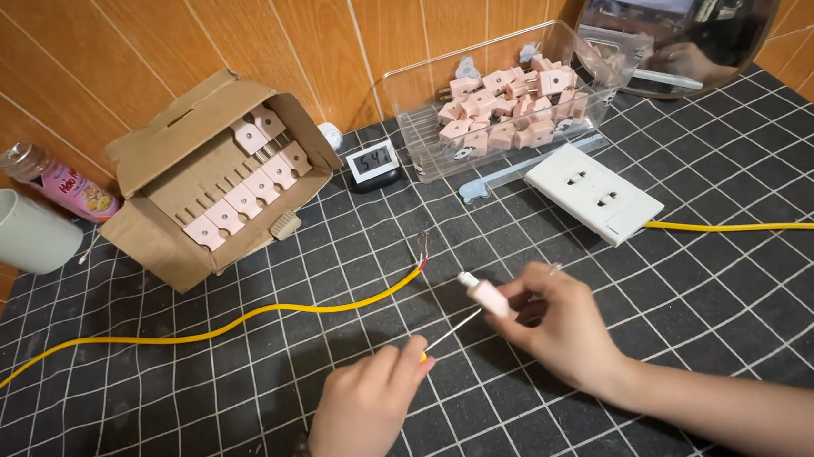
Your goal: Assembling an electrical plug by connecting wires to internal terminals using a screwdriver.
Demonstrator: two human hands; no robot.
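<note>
My right hand (557, 328) holds a small pink plug (484, 293) over the black gridded mat (200, 405). My left hand (367, 408) grips a screwdriver with a thin metal shaft (454, 329); its tip points at the underside of the plug. A yellow cable (242, 321) with a bare stripped end (422, 248) lies just beyond the hands, apart from the plug.
A cardboard box (148, 146) of pink plugs stands at back left, a clear plastic tub (419, 127) of more plugs at back centre. A white wall socket (594, 192) with a yellow cord (760, 227) lies right. A small digital clock (371, 164), pale cup (11, 232), bottle (55, 181) and round mirror (688, 18) line the back.
</note>
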